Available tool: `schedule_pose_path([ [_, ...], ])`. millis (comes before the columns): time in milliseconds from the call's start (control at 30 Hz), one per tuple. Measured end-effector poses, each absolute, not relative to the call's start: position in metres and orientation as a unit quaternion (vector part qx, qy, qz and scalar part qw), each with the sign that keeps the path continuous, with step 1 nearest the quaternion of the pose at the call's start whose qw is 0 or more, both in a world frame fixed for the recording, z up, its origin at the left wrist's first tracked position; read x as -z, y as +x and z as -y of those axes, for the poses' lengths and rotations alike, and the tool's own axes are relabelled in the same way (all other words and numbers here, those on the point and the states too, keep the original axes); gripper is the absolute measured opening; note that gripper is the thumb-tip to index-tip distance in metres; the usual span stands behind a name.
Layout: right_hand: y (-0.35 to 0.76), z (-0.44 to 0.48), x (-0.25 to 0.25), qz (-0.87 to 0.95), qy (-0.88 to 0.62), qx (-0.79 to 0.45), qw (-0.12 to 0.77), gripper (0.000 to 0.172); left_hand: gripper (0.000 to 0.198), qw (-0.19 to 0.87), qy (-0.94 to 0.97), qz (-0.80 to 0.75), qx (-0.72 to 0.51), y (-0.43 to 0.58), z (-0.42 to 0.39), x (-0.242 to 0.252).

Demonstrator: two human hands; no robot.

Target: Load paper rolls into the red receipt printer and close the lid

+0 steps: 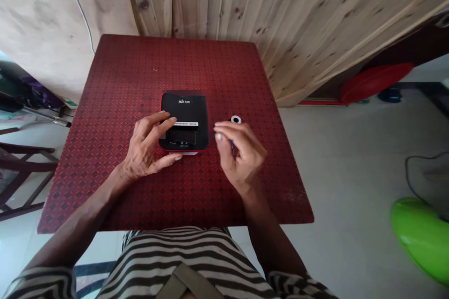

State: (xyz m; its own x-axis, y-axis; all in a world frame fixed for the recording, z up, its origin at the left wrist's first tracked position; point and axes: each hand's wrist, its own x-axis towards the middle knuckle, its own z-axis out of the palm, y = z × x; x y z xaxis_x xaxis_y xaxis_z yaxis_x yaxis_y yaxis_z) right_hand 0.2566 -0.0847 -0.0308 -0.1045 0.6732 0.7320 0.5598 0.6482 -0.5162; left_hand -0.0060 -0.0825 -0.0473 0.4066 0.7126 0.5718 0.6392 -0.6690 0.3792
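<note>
A black, round-cornered device [185, 112] with a red lower edge lies on the table, pale lettering near its far side. Across its top runs a white printed strip [187, 124], and nearer me is a dark rectangular recess [181, 137]. My left hand [145, 142] grips the device's near left part, fingertips on top and thumb along the front edge. To the right, my right hand [242, 152] is closed in a pinch, apart from the device; whatever it holds is hidden. A slim dark-blue thing [232, 147] shows between thumb and fingers. Just beyond sits a white ring with a dark centre [236, 119].
Red patterned cloth covers the table [182, 65]. Wooden boards [217, 0] stand behind it. A dark wooden chair [24, 168] is at the left, a bright green rounded object [421, 238] on the floor at the right, and a red object [377, 81] further back.
</note>
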Motion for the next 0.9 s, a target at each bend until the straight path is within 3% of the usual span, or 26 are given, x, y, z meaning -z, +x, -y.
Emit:
schedule_pose_path([
  [200,0.264,0.064,0.065,0.693,-0.511,-0.164,0.481,0.018,0.065,-0.041,0.821,-0.43,-0.373,-0.012,0.098,0.061],
  [500,0.254,0.068,0.073,0.71,-0.477,-0.165,0.49,0.026,0.075,-0.073,0.823,-0.424,-0.37,-0.011,0.099,0.062],
  [900,0.251,0.074,0.072,0.715,-0.479,-0.149,0.487,0.03,0.07,-0.068,0.811,-0.461,-0.353,-0.015,0.102,0.054],
])
